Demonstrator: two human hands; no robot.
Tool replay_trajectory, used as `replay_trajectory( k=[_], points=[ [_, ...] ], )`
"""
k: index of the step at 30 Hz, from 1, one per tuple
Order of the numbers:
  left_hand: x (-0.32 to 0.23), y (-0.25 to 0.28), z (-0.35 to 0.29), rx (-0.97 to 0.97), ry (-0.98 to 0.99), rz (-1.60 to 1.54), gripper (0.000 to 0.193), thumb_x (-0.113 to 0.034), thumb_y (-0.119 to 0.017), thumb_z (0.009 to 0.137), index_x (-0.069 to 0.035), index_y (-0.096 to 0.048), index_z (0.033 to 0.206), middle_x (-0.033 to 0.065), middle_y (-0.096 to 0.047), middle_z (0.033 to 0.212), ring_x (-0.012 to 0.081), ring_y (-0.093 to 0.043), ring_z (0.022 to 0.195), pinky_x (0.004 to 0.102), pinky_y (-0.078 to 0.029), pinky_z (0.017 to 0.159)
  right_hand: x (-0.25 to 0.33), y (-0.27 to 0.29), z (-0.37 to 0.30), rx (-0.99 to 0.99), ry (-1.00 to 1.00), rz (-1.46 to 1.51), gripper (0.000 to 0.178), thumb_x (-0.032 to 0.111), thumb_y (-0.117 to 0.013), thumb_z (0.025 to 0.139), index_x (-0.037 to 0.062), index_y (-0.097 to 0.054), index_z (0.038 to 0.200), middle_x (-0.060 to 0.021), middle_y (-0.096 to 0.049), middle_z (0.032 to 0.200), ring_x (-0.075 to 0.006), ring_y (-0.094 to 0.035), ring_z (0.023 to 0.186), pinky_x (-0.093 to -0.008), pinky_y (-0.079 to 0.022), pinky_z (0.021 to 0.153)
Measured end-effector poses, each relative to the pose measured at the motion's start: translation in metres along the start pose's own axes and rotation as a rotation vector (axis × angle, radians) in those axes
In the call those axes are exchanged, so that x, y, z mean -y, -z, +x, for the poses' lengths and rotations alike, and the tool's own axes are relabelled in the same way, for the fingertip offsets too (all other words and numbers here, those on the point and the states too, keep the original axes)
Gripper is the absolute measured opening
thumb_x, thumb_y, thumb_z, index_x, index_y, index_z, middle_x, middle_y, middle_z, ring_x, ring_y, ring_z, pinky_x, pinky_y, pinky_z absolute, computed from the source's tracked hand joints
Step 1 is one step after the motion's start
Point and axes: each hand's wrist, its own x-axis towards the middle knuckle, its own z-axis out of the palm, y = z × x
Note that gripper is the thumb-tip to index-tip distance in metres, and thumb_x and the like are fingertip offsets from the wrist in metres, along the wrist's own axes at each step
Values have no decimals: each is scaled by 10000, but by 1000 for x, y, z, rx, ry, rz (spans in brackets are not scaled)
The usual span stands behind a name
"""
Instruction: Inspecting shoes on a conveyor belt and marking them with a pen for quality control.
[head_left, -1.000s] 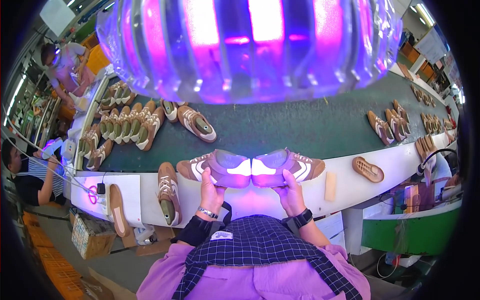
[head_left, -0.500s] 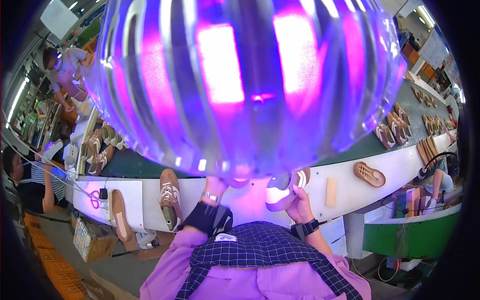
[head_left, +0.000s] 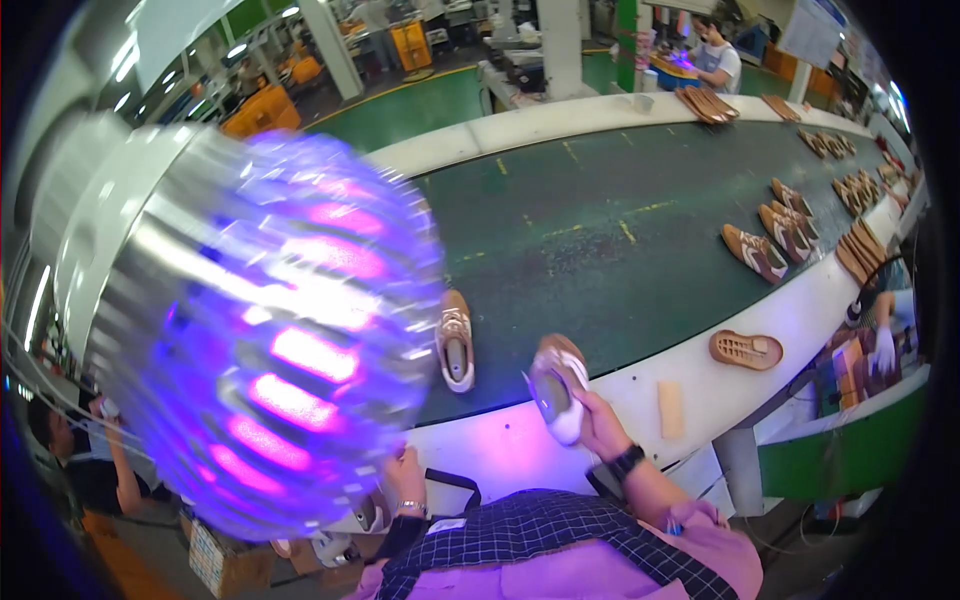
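My right hand (head_left: 603,428) grips a brown and white sneaker (head_left: 560,385) by its side, holding it tilted over the white ledge near the belt's edge. My left hand (head_left: 406,478) is beside the lower right rim of a large ribbed lamp (head_left: 280,340) glowing purple. Its fingers are curled, and the lamp partly covers them; what they hold, if anything, is hidden. On the green belt, just right of the lamp, stands another sneaker (head_left: 456,345). Part of a further shoe (head_left: 372,512) shows below the lamp, near my left wrist.
On the white ledge (head_left: 510,455) to the right lie a pale rectangular block (head_left: 671,410) and a tan shoe sole (head_left: 745,350). Several sneakers (head_left: 785,230) stand on the green belt (head_left: 580,240) farther right. Other people work at the far side and at both edges.
The lamp has shifted left and tilted, uncovering the belt and a sneaker on it. My right hand has raised its sneaker away from me. My left hand has come down and left.
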Motion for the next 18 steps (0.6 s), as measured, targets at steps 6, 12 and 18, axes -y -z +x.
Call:
replay_trajectory(
  k=[6,12,18],
  points=[
    [-15,45,14,-445,-301,718,321,-97,-660,674,12,-607,972,168,-602,951,337,-557,928,431,-448,821,66,-95,203,437,124,138,442,249,-532,930,35,-435,1304,-128,-541,1271,-235,-552,1123,-433,-423,1001],
    [5,93,7,-421,137,716,578,-250,-751,602,26,-577,1078,211,-600,1006,400,-565,916,460,-447,856,44,-93,280,-52,43,-90,400,347,-617,867,49,-479,1095,-124,-550,922,-262,-608,682,-395,-556,538],
    [-9,106,-26,-195,363,653,531,-126,-681,665,63,-541,1141,161,-597,1088,237,-569,954,325,-457,839,24,43,199,-115,-159,-390,437,350,-583,887,-8,-468,1111,-188,-556,988,-293,-622,773,-437,-557,667]
  ],
)
